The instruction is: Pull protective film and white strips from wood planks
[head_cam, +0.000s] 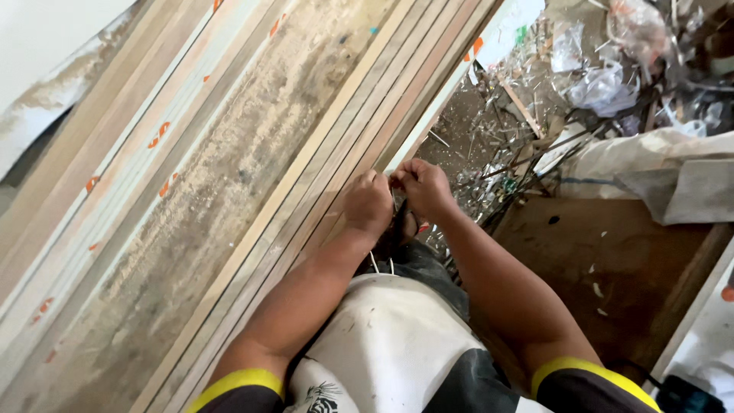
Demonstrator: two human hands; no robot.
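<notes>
White shirt fabric [397,336] fills the foreground as both fists meet at the edge of long wooden strips [336,153]; left hand [368,203] and right hand [425,187] pinch something small, unidentifiable. Debris [604,69] litters the floor beyond.

The long wooden strips [336,164] lie side by side in a tight stack. They are thin and pale brown, and some look a bit pink. They slant from the bottom left up to the top right. Both hands press on the strips at their right edge. Some strips have small orange marks on them.
</notes>
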